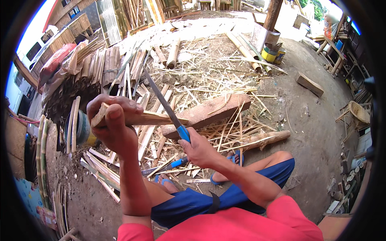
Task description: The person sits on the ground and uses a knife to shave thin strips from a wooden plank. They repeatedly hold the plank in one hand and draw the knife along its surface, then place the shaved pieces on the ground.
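My left hand [120, 128] is closed round the thick near end of a split bamboo piece [157, 118], which points to the right and narrows towards its far end. My right hand [203, 149] grips the blue handle of a long-bladed knife [159, 94]. Its dark blade slants up and to the left, crossing the bamboo near the narrow end; whether they touch I cannot tell. Just beyond lies a thick wooden beam [213, 110], partly behind the bamboo and knife. A second blue-handled tool [177, 163] rests on the ground by my feet.
Bamboo shavings [209, 76] and loose strips cover the ground ahead. Stacked bamboo slats [100, 66] and a bucket [83, 128] stand at left. A log [265, 139] lies near my knee. Further right are a wooden block [309, 84], bamboo poles [243, 50] and a post [273, 16].
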The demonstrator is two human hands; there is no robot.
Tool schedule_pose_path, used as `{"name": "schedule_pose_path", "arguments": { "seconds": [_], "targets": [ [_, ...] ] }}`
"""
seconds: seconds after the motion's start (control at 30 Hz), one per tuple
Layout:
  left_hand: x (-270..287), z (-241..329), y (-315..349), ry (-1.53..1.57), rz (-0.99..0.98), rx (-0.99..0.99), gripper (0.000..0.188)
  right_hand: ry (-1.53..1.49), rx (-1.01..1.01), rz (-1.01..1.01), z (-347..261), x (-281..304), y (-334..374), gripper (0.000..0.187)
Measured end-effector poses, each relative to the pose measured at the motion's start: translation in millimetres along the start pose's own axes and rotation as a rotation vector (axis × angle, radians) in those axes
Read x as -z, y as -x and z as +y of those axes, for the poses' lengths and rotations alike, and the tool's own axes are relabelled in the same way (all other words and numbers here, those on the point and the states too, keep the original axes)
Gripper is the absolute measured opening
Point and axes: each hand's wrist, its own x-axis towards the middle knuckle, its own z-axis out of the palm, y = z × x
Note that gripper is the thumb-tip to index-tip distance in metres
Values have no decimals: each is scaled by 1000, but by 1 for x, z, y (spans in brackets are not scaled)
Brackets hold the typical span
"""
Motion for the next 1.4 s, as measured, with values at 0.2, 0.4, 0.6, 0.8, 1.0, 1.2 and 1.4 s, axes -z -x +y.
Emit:
{"name": "schedule_pose_path", "arguments": {
  "seconds": [0.2, 0.4, 0.6, 0.8, 1.0, 1.2, 1.4],
  "targets": [
    [9, -6, -5, 47, 3, -75, 33, 498, -1, 231, 50, -17, -37, 24],
    [14, -5, -10, 7, 47, -46, 32, -39, -221, 23, 64, -12, -47, 28],
    [20, -17, -12, 20, 81, -37, 30, 208, 543, 175, 43, -33, -4, 31],
    [20, -12, -14, -58, 68, -83, 27, 606, -469, 116, 168, -11, -57, 27],
    [13, -13, -19, -25, 55, -80, 26, 108, -85, 30, 90, -4, -39, 27],
    [23, -15, -24, 82, 99, -27, 22, 324, 436, 232, 109, -35, -32, 24],
    [33, -12, -26, -19, 121, -62, 24, 478, -396, 137, 168, -2, -56, 29]
  ]
}}
